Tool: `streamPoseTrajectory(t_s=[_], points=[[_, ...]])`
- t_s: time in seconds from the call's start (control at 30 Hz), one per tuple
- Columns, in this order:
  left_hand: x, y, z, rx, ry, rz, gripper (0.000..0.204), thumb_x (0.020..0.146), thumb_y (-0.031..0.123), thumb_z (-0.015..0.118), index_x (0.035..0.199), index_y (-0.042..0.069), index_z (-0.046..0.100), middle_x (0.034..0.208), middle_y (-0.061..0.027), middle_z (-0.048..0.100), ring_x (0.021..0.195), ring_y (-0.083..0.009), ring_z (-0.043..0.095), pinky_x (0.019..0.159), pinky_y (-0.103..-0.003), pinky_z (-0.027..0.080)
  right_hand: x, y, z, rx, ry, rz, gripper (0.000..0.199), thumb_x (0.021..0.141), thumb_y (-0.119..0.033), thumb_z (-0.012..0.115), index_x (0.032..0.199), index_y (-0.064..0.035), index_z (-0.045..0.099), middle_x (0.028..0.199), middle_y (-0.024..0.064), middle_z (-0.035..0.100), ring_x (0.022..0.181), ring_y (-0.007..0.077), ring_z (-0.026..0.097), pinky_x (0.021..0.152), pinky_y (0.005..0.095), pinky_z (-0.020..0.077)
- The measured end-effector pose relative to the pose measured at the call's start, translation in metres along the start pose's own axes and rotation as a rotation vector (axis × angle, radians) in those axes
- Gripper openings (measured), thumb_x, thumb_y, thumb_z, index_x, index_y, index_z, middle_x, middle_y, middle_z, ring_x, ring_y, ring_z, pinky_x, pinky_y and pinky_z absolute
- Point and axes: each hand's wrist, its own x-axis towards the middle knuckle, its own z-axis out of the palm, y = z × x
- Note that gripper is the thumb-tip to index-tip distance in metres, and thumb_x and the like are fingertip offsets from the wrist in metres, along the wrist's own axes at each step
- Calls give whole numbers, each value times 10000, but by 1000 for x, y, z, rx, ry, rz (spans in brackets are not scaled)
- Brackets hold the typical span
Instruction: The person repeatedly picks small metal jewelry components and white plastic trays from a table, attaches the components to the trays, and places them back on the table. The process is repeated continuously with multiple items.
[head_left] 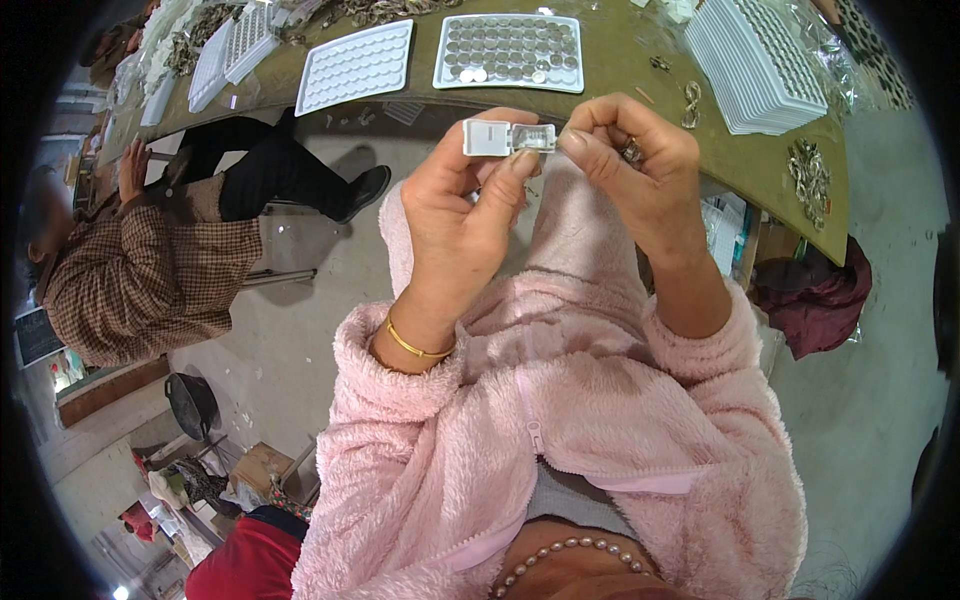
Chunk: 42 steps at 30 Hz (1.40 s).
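A small white hinged plastic case [488, 138] is held in my left hand [462, 205], thumb below and fingers behind it. Its lid is swung out to the left, and the right half has a shiny, see-through look inside. My right hand [640, 165] is beside the case's right end, its thumb and forefinger pinched together. Whatever is between those fingertips is too small or hidden to make out. Beyond my hands, a white tray [437, 82] holds many round silvery discs, two or three of them brighter near its front edge.
On the olive table [620, 60] lie a white tray with round wells [355, 68], a tall stack of white trays [755, 75] and bunches of metal pieces [808, 180]. At the left sits another person in a checked jacket [150, 270]. Dark red cloth [815, 295] hangs below the right corner.
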Motion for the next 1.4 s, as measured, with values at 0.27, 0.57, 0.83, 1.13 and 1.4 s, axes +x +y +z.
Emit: streamPoseTrajectory(t_s=[0.27,0.57,0.83,1.13,1.4], points=[[-4,-7,9,-213,53,27,272,948,10,612,1210,-57,590,864,-65,669,568,-26,481,483,-170,368,-5,14,10,282,-8,180,117,892,-109,699,936,-10,656,717,-59,553,667,22,479,602,179,389],[-2,-9,-8,-208,-74,-198,243,1006,109,549,1172,-40,645,787,-12,593,571,-28,449,492,-173,342,11,29,12,-307,89,-588,256,726,-95,768,929,-75,612,952,45,590,851,224,564,740,334,434],[2,-24,-14,25,-77,-57,178,981,56,574,1107,-36,659,825,13,530,615,-30,453,525,-200,370,2,32,18,-642,50,-661,288,667,-106,730,931,-119,616,871,24,530,809,252,540,743,377,414],[-2,-35,-11,-99,-46,-338,306,944,10,602,1244,-48,600,780,22,610,523,-12,435,447,-180,348,5,48,24,-697,-105,-569,133,733,-86,679,830,-62,592,852,66,535,815,278,529,720,391,434],[12,-40,-24,-204,57,-322,203,975,75,575,1116,-56,641,994,-137,727,494,-31,431,443,-170,353,58,46,0,-714,27,-400,120,790,-43,703,907,-55,723,900,62,675,872,257,638,768,358,499]])
